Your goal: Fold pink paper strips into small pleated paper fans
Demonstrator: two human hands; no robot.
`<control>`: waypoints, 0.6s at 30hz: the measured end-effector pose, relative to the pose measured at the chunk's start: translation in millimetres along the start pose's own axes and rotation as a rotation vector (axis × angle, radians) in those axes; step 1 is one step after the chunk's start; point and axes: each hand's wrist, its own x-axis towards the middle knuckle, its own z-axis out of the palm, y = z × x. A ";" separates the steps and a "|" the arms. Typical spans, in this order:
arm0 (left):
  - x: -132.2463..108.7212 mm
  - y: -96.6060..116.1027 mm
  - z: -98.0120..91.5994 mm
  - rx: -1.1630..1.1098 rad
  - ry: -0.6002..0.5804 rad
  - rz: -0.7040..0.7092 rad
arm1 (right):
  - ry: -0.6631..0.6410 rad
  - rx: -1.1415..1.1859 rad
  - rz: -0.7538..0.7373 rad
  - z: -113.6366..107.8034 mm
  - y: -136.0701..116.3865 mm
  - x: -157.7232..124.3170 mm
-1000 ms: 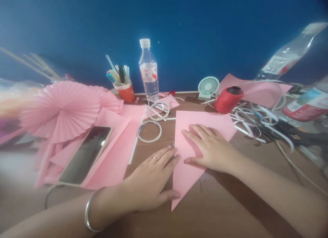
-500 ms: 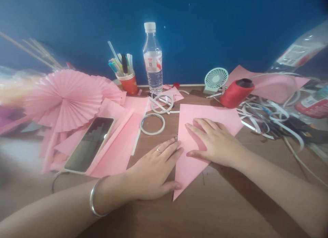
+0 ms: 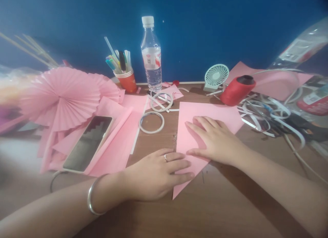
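Note:
A folded-looking sheet of pink paper [image 3: 191, 116] lies flat on the wooden table, coming to a point at its near end. My right hand [image 3: 214, 139] rests on the sheet with fingers spread and pressed down. On the sheet's left edge, my left hand [image 3: 164, 173] is open, its stretched fingers reaching over the lower part of the paper. That hand wears a ring, and a silver bangle [image 3: 90, 198] circles the wrist. Two tape rolls, the nearer roll [image 3: 140, 125] and the farther one [image 3: 153, 106], lie just left of the paper.
At left are pleated pink paper fans [image 3: 74, 94] and a phone [image 3: 85, 145] on pink paper. Behind stand a red cup of pens [image 3: 127, 81] and a water bottle [image 3: 151, 58]. Rightward are a small fan [image 3: 216, 75], a red thread spool [image 3: 234, 92] and tangled white strips [image 3: 256, 116].
My left hand has slid down along the paper's left edge and farther over the sheet, its fingers now more spread. My right hand stays in place on the paper. The view has shifted slightly.

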 end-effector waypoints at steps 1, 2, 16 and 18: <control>-0.1 -1.7 0.4 -0.005 0.000 0.042 | -0.002 0.002 0.001 0.2 0.0 0.0; -0.3 -3.4 0.7 -0.009 0.002 0.070 | -0.003 0.003 0.004 0.3 -0.1 0.1; -1.5 -5.6 -19.9 -0.113 -0.117 0.173 | -0.009 0.010 0.015 0.2 -0.4 0.3; -2.4 -6.0 -24.9 -0.152 -0.158 0.179 | -0.010 0.010 0.018 0.5 -0.4 0.2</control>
